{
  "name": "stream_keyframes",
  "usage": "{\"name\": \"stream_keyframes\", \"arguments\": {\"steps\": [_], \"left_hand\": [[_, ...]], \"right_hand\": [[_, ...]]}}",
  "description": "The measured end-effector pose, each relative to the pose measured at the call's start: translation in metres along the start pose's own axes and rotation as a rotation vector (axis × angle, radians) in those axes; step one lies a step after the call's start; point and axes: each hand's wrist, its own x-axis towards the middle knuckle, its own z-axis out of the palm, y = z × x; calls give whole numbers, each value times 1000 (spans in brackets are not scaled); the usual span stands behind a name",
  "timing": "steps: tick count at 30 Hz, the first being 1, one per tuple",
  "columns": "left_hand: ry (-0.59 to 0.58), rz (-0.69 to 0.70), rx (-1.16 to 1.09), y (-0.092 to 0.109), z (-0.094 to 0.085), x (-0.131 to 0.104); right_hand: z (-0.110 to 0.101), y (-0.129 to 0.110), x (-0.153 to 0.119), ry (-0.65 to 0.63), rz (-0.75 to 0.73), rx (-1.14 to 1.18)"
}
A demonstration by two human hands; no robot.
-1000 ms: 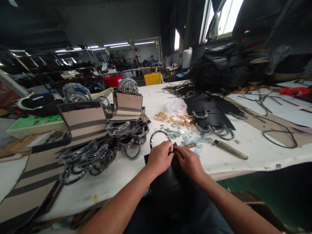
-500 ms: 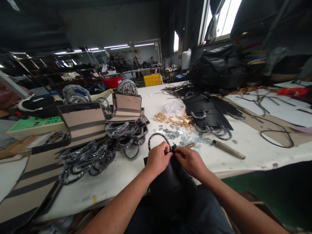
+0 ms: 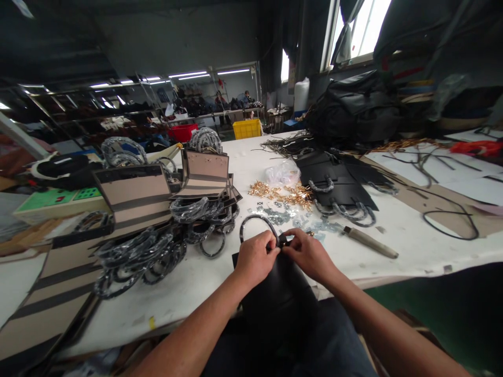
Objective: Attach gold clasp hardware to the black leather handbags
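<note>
A black leather bag panel [image 3: 275,301] hangs over the table's front edge onto my lap, with a round black handle [image 3: 257,217] standing at its top. My left hand [image 3: 255,259] is closed, thumb and forefinger pinching the panel's upper edge at the handle's base. Close against it, my right hand [image 3: 308,255] pinches the same spot, where a small dark tab shows; any tiny part between the fingertips is hidden. A gold-coloured metal piece lies mostly hidden behind my right hand. Flat grey metal plates [image 3: 275,215] lie scattered just beyond the handle.
Gold metal fittings [image 3: 296,196] are heaped beside a clear plastic bag [image 3: 282,173]. A grey-handled tool [image 3: 371,242] lies at right. Plastic-wrapped handles [image 3: 137,256] and panels [image 3: 133,191] are stacked at left. Black bag panels [image 3: 341,178] lie at back right.
My right hand's fingers have shifted slightly at the handle's base and now cover more of the gold-coloured piece behind them. My left hand keeps its pinch.
</note>
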Motion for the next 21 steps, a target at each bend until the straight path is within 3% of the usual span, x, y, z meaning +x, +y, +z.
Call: {"name": "stream_keyframes", "arguments": {"steps": [4, 10, 17, 21], "left_hand": [[-2, 52, -16, 1, -1, 0], [-25, 92, -61, 3, -2, 1], [-21, 147, 42, -18, 0, 11], [132, 321, 169, -46, 7, -5]], "right_hand": [[-13, -1, 9, -89, 42, 116], [-30, 3, 25, -325, 165, 277], [-20, 10, 41, -259, 175, 147], [-13, 22, 54, -287, 282, 67]]}}
